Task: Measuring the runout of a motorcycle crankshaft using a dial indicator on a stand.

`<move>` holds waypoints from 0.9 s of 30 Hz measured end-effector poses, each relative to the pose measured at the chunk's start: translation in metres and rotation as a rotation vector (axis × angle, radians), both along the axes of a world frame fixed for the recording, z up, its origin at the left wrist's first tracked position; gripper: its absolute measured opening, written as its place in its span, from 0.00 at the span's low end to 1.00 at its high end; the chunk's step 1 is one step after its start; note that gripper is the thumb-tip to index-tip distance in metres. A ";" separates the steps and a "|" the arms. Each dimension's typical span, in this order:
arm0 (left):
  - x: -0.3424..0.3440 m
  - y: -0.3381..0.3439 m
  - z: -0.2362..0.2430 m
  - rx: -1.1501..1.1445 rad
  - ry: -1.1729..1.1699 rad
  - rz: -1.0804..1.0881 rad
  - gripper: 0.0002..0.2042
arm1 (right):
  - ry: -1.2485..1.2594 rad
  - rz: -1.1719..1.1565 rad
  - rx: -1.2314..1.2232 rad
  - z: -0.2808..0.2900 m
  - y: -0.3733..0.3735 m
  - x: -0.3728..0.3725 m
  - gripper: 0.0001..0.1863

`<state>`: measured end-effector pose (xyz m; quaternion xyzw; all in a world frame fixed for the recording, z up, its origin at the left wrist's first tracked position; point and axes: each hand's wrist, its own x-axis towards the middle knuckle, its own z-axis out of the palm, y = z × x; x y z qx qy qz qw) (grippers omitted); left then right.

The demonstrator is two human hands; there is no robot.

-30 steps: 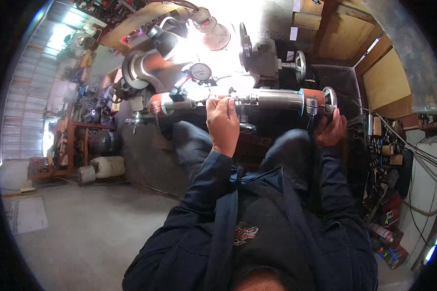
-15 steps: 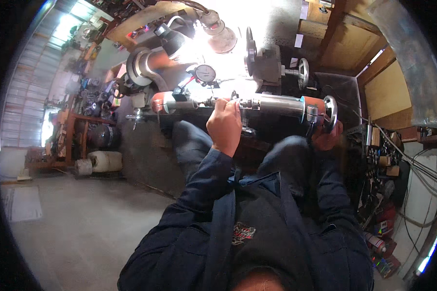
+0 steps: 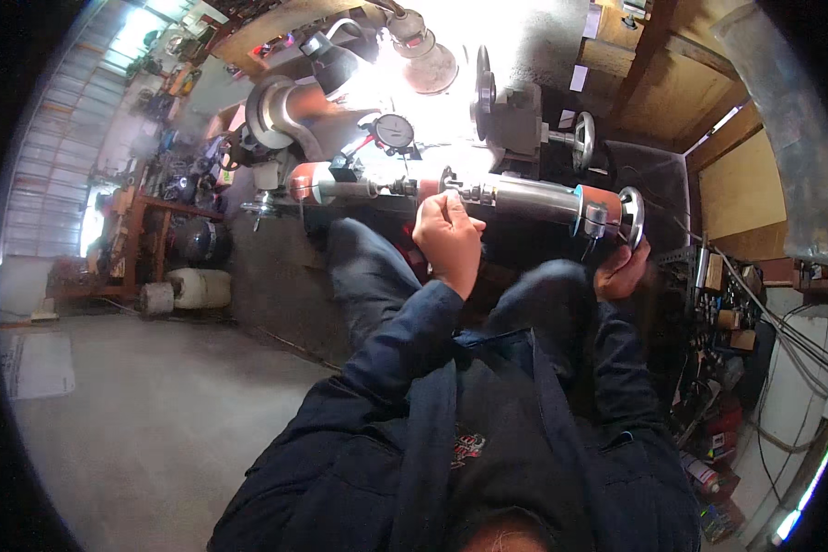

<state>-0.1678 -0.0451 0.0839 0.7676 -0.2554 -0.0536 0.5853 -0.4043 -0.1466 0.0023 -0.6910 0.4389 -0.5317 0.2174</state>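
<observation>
My left hand (image 3: 449, 241) is closed, its thumb and fingertips pinched at a small metal workpiece held between the ends of a bench machine. Whatever sits in that pinch is too small to make out. To its right runs a shiny steel cylinder (image 3: 535, 196), ending in an orange-red housing (image 3: 598, 210). A metal handwheel (image 3: 632, 217) is mounted on that end, and the fingers of my right hand (image 3: 621, 272) curl at its lower rim. Just beyond the workpiece, left of my left hand, stands a round dial gauge (image 3: 394, 132). A second orange-red end piece (image 3: 304, 181) lies farther left.
Behind the gauge are a large wheel guard (image 3: 271, 112), a cone-shaped fitting (image 3: 430, 66) and another handwheel (image 3: 583, 140). Tools crowd a rack (image 3: 722, 304) at right. A pale cylindrical container (image 3: 201, 289) rests on the floor at left. My knees are beneath the machine.
My left hand has shifted right along the workpiece, its fingers still pinched. My right hand shows more plainly at the handwheel's lower rim. The whole view has tilted slightly.
</observation>
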 end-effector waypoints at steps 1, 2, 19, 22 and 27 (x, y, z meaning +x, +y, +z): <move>-0.009 0.000 0.000 0.019 0.165 0.010 0.08 | -0.026 0.000 -0.031 -0.008 0.000 0.000 0.32; -0.018 -0.008 0.000 0.010 0.157 0.003 0.08 | -0.051 0.001 -0.061 -0.016 0.001 0.000 0.33; 0.063 0.069 0.022 -0.294 1.191 -0.696 0.11 | 0.593 0.310 0.169 0.061 -0.041 -0.048 0.23; 0.087 0.081 0.007 -0.217 1.111 -0.659 0.11 | 0.569 0.462 0.386 0.098 -0.046 -0.068 0.10; 0.113 0.079 -0.038 -0.223 1.166 -0.335 0.11 | 0.344 0.271 0.221 0.091 -0.081 -0.053 0.08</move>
